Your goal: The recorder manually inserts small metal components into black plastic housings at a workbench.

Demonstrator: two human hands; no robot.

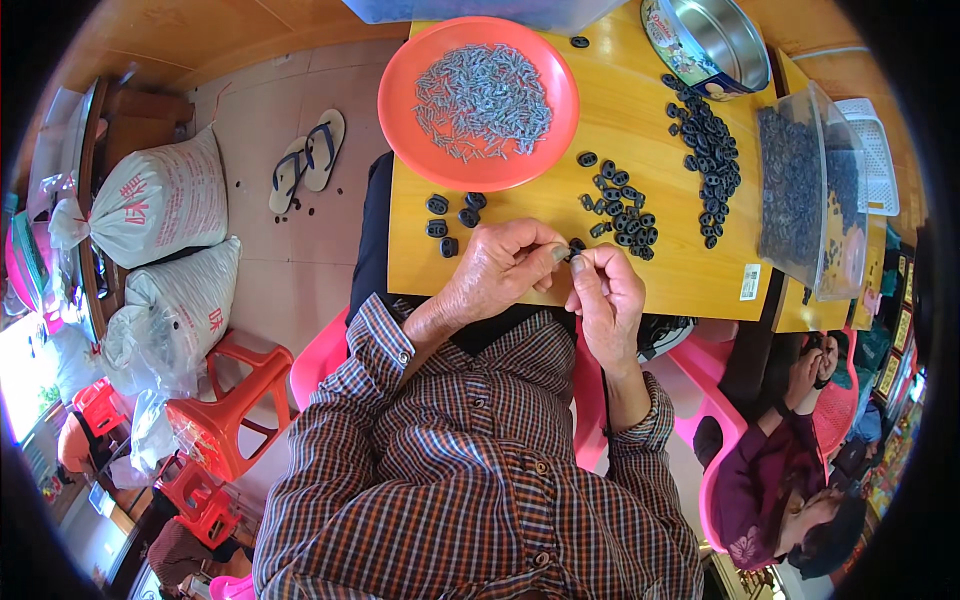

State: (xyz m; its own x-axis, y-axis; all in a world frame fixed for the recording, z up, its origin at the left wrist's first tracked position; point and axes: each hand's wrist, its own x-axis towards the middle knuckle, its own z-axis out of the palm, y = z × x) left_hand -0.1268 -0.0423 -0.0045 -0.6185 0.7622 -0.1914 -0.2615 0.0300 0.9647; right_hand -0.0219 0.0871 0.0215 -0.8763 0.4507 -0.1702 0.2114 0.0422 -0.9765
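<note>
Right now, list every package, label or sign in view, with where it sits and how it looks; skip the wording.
Small sticker label: on the yellow table's right front corner, white rectangle with dark print.
Upper sack: on the floor at left, bulging, white with red characters.
Lower sack: below it, white, red mark.
Round tin: table's far right, silver inside, printed coloured wall.

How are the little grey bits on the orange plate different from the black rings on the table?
The grey bits are thin, pale sticks; the black rings are round, dark and chunkier. The bits are heaped on the orange plate; the rings lie scattered on the bare yellow table. Both are small parts in big numbers.
</note>
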